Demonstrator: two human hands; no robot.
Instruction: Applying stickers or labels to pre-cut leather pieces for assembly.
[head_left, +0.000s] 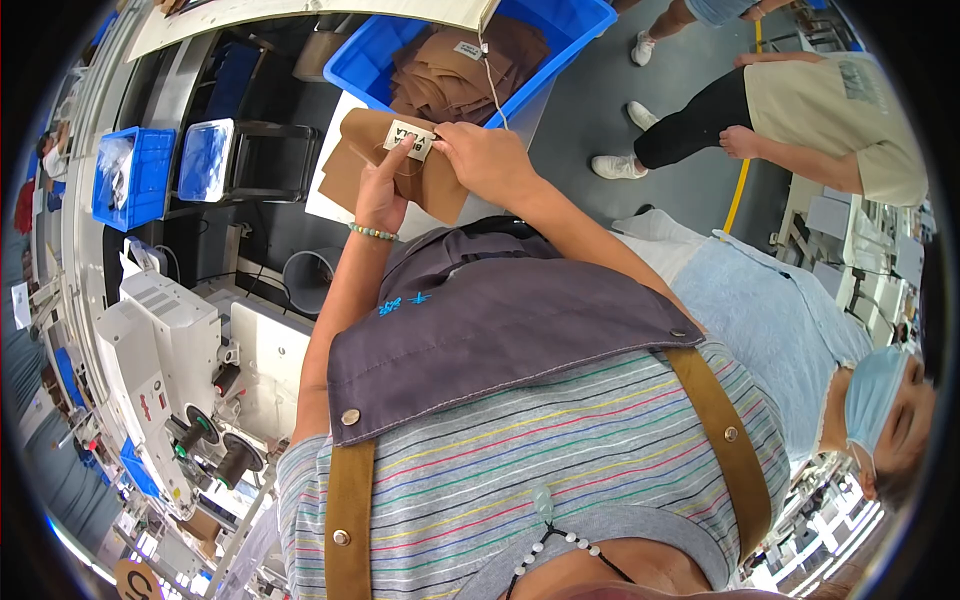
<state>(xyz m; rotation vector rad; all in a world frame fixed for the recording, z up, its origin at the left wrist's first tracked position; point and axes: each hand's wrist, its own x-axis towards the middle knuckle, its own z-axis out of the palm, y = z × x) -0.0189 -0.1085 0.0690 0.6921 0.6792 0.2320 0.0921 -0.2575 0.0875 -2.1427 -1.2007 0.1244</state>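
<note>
My left hand (384, 187), with a beaded bracelet at the wrist, holds a brown fabric piece (360, 142), thumb pressed on its white label (409, 139). The label bears dark printed writing. My right hand (480, 161) pinches the piece beside the label's right edge. Something small and dark shows at its fingertips, too little to name. A loose thread loops below the label. Just beyond both hands stands a blue plastic bin (570, 45) holding a heap of similar brown pieces (457, 71), one with a white label facing up.
A white sewing machine (157, 322) with thread spools (240, 457) stands at my left. Farther left are a small blue crate (135, 176) and a stool (277, 161). A person in light blue (757, 292) is close on my right; others stand beyond. A cord (491, 82) hangs before the bin.
</note>
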